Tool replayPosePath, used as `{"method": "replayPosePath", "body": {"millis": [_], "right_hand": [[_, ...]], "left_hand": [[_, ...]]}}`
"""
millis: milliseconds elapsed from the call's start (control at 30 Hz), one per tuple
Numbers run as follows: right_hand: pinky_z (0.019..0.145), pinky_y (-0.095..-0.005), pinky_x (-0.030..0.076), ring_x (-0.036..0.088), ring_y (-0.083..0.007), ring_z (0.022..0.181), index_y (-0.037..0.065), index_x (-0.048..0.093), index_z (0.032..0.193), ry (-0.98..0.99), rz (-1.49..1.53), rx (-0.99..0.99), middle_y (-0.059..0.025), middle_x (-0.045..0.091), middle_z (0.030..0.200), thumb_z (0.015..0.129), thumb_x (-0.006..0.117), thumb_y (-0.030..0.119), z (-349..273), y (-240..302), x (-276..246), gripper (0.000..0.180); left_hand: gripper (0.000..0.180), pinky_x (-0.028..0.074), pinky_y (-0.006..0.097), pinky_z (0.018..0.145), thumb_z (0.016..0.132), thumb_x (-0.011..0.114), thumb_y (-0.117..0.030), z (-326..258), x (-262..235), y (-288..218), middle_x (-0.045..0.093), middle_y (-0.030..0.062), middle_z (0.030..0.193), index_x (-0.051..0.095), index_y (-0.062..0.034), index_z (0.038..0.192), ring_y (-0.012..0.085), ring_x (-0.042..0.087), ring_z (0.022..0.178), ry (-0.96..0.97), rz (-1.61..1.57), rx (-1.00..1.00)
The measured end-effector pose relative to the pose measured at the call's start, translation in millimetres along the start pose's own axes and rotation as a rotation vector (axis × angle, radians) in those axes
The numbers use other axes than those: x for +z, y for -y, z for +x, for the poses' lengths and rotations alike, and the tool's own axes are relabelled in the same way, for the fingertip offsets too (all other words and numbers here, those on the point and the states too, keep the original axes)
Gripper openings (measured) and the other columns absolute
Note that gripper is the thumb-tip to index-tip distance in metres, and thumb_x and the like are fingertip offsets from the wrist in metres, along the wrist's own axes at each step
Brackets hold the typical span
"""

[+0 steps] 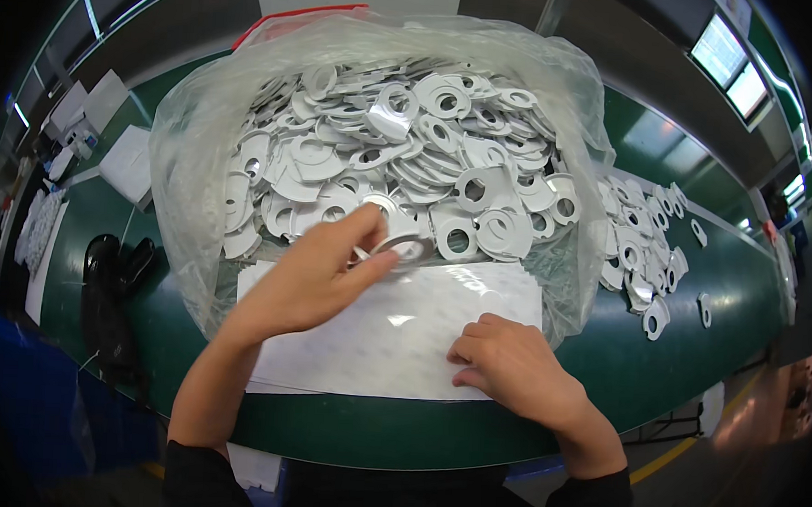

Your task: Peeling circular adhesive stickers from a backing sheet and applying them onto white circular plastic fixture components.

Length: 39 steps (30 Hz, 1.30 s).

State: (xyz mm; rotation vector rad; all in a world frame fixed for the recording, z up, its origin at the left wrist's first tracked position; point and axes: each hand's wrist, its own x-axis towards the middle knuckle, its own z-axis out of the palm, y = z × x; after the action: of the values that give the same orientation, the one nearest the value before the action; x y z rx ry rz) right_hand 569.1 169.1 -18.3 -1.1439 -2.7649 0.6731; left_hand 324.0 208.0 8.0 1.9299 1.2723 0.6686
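Observation:
My left hand (318,272) reaches to the front edge of a big heap of flat white ring-shaped parts (314,161). Its thumb and fingers are closed on one white ring-shaped part (414,248), tilted just above the near end of the heap. My right hand (510,362) is over the right side of a white sheet (365,343) in front of the heap. Its fingers curl loosely, with a gap between thumb and forefinger, and nothing shows in them.
A clear plastic bag (190,169) surrounds the heap on the green table (342,425). Loose white parts (636,238) lie to the right, some standing apart. At the left are a black item (109,311) and a white box-like stack (128,164).

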Motion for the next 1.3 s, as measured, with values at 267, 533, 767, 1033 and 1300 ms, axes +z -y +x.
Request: {"method": "replayPosePath", "body": {"millis": [267, 533, 767, 1033, 1300], "right_hand": [[0.070, -0.0380, 0.048, 0.056, -0.0272, 0.087, 0.004, 0.059, 0.084, 0.059, 0.059, 0.011, -0.0077, 0.061, 0.085, 0.065, 0.073, 0.007, 7, 0, 1, 0.024], [0.071, -0.0365, 0.050, 0.056, -0.0267, 0.089, 0.002, 0.058, 0.087, 0.030, -0.026, -0.009, -0.0087, 0.060, 0.089, 0.064, 0.072, 0.005, 3, 5, 3, 0.027], [0.071, -0.0368, 0.047, 0.054, -0.0261, 0.086, 0.005, 0.058, 0.076, 0.066, 0.037, -0.003, -0.0072, 0.058, 0.082, 0.069, 0.069, 0.008, 0, 4, 6, 0.013], [0.060, -0.0320, 0.043, 0.055, -0.0227, 0.074, 0.005, 0.057, 0.072, 0.246, 0.488, -0.233, -0.0061, 0.055, 0.072, 0.075, 0.068, 0.011, -9, -8, -28, 0.013], [0.061, -0.0201, 0.044, 0.056, -0.0079, 0.076, -0.001, 0.056, 0.086, -0.298, 1.158, 0.138, -0.0028, 0.058, 0.082, 0.084, 0.061, 0.003, 11, -20, -21, 0.007]], "left_hand": [[0.028, 0.052, 0.043, 0.079, 0.095, 0.041, -0.035, 3, 71, 27, 0.057, 0.0179, 0.113, 0.053, -0.0105, 0.091, 0.0315, 0.058, 0.106, 0.146, -1.516, -0.394], [0.052, 0.048, 0.038, 0.077, 0.096, 0.019, -0.052, 3, 92, 30, 0.054, 0.0199, 0.117, 0.050, -0.0109, 0.105, 0.0323, 0.055, 0.107, 0.150, -1.613, -0.312], [0.061, 0.045, 0.036, 0.078, 0.096, 0.011, -0.053, 6, 96, 32, 0.055, 0.0180, 0.113, 0.042, -0.0073, 0.122, 0.0287, 0.051, 0.110, 0.081, -1.563, -0.337], [0.063, 0.044, 0.034, 0.077, 0.096, 0.010, -0.053, 4, 96, 33, 0.057, 0.0164, 0.108, 0.043, -0.0063, 0.121, 0.0274, 0.051, 0.111, 0.035, -1.551, -0.309], [0.068, 0.042, 0.029, 0.066, 0.094, 0.011, -0.059, 3, 97, 28, 0.059, 0.0138, 0.098, 0.044, -0.0046, 0.117, 0.0243, 0.059, 0.088, 0.099, -1.443, -0.319]]}}
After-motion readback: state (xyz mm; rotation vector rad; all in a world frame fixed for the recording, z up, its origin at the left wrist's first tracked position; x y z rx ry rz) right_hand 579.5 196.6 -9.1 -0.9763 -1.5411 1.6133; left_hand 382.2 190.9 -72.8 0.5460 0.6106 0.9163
